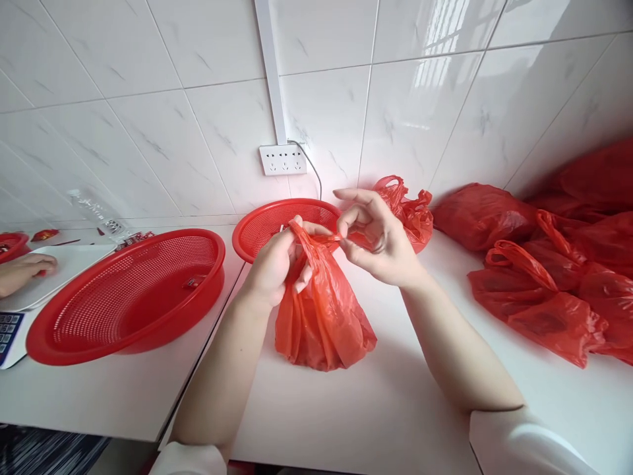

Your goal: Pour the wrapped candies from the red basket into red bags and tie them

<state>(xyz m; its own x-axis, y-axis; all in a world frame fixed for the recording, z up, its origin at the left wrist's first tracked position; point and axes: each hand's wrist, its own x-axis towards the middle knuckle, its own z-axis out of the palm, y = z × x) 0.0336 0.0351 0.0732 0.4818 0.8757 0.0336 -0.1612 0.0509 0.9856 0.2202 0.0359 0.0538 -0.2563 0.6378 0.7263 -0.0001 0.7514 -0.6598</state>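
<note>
A red plastic bag [326, 316] with something inside stands on the white table in front of me. My left hand [277, 264] is closed round the gathered neck of this bag, on its left side. With thumb and forefinger, my right hand [373, 237] pinches a twisted handle end of the same bag, drawn out to the right; its other fingers are loosely raised. What the bag holds cannot be made out. Just behind my hands is a round red plastic basket [247, 234], partly covered by them.
A large red basket [133, 284] with a small packet [194, 282] inside stands left. Another person's hand [24, 270] rests on a scale [69, 264]. Tied red bags [539, 284] pile up at right, another bag [410, 214] behind. A power strip [283, 160] is on the tiled wall.
</note>
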